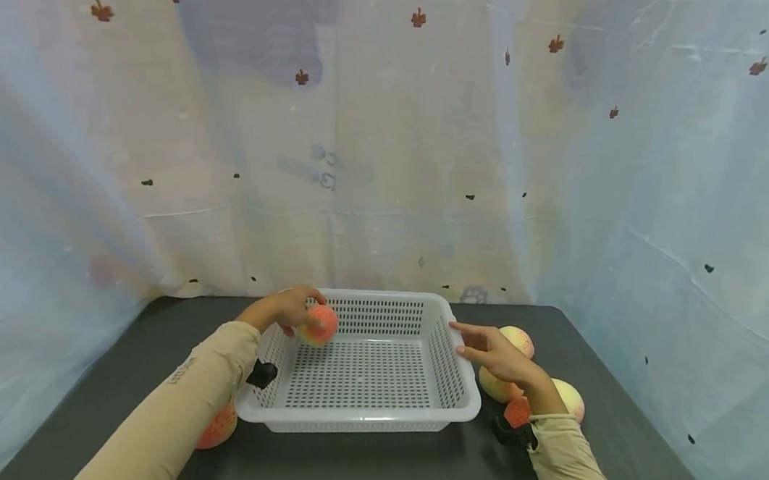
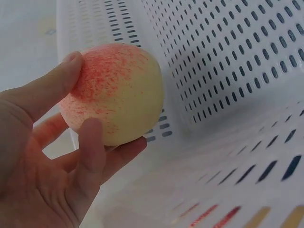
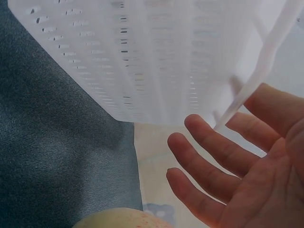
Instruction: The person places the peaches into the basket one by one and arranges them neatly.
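My left hand grips a red-and-yellow peach over the left part of a white perforated plastic basket. In the left wrist view, the thumb and fingers are around the peach, with the slotted basket wall beyond it. At the other end, my right hand touches the basket's right rim with its fingers loosely extended. The right wrist view has this hand against the rim, several fingers spread outside the wall.
Several peaches lie right of the basket, among them one peach beyond the right hand and another beside the wrist. One more peach sits left of the basket, partly behind the left sleeve. A pale curtain hangs behind the dark table.
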A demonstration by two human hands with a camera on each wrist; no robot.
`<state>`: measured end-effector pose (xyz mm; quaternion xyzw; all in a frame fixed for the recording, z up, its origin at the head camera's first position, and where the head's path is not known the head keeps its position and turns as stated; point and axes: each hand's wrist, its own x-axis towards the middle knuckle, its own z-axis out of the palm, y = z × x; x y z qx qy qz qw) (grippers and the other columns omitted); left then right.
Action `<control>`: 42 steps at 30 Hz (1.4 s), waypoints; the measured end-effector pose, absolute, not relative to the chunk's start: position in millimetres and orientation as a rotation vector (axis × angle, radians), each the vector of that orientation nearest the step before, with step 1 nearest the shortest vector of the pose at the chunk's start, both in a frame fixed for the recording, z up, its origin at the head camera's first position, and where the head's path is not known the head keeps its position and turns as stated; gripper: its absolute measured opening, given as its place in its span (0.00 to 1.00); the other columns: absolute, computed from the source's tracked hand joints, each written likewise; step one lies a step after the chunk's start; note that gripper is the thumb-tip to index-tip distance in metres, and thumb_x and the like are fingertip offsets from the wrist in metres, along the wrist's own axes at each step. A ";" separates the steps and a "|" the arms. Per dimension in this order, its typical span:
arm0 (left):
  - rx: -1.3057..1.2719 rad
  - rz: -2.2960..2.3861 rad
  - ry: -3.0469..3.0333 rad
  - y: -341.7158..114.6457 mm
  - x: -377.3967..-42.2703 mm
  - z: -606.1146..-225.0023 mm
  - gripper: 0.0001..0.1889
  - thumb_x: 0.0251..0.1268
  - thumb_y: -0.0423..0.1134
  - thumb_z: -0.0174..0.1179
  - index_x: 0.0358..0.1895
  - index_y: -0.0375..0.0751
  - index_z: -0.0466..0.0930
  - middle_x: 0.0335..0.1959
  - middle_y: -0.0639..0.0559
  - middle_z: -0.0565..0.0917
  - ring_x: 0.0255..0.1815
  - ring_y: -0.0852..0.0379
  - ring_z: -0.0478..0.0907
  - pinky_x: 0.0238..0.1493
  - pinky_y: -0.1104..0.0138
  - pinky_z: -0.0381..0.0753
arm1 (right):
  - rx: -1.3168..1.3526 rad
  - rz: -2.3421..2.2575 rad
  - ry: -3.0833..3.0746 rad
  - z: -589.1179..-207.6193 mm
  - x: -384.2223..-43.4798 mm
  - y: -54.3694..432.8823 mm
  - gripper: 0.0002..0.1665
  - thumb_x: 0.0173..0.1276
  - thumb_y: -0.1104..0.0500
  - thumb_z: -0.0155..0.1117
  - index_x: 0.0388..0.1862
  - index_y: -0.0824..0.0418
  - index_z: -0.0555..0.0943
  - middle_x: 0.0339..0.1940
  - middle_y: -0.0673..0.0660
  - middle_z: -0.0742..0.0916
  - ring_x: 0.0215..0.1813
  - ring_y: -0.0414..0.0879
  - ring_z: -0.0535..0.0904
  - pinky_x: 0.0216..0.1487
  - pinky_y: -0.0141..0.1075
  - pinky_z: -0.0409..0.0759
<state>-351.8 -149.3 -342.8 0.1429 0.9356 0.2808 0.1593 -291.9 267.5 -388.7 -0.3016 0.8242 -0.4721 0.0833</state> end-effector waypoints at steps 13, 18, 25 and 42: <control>0.297 0.767 2.592 -145.0 -346.1 -351.9 0.23 0.66 0.31 0.65 0.63 0.36 0.71 0.64 0.31 0.72 0.44 0.49 0.82 0.37 0.58 0.89 | -0.875 -1.416 2.437 -391.7 -287.1 263.7 0.37 0.78 0.61 0.56 0.78 0.76 0.55 0.70 0.77 0.74 0.69 0.70 0.75 0.61 0.38 0.82; 0.252 0.785 2.574 -146.2 -345.5 -355.6 0.24 0.65 0.29 0.66 0.63 0.37 0.72 0.69 0.30 0.67 0.46 0.46 0.83 0.37 0.59 0.89 | -0.877 -1.389 2.460 -390.2 -287.5 262.6 0.37 0.78 0.60 0.57 0.78 0.75 0.57 0.70 0.76 0.75 0.69 0.70 0.74 0.62 0.43 0.81; 0.274 0.715 2.605 -146.6 -346.8 -347.3 0.32 0.61 0.28 0.67 0.69 0.35 0.68 0.69 0.30 0.67 0.52 0.45 0.78 0.36 0.64 0.86 | -0.875 -1.363 2.496 -387.9 -290.6 266.3 0.37 0.78 0.60 0.58 0.77 0.75 0.59 0.68 0.76 0.77 0.68 0.70 0.75 0.62 0.43 0.82; 0.491 0.802 2.599 -164.4 -339.9 -328.3 0.29 0.72 0.33 0.60 0.73 0.33 0.64 0.70 0.24 0.68 0.63 0.34 0.77 0.55 0.52 0.84 | -0.887 -1.381 2.464 -386.8 -289.2 268.3 0.37 0.78 0.62 0.57 0.78 0.75 0.57 0.71 0.77 0.73 0.70 0.72 0.73 0.61 0.42 0.82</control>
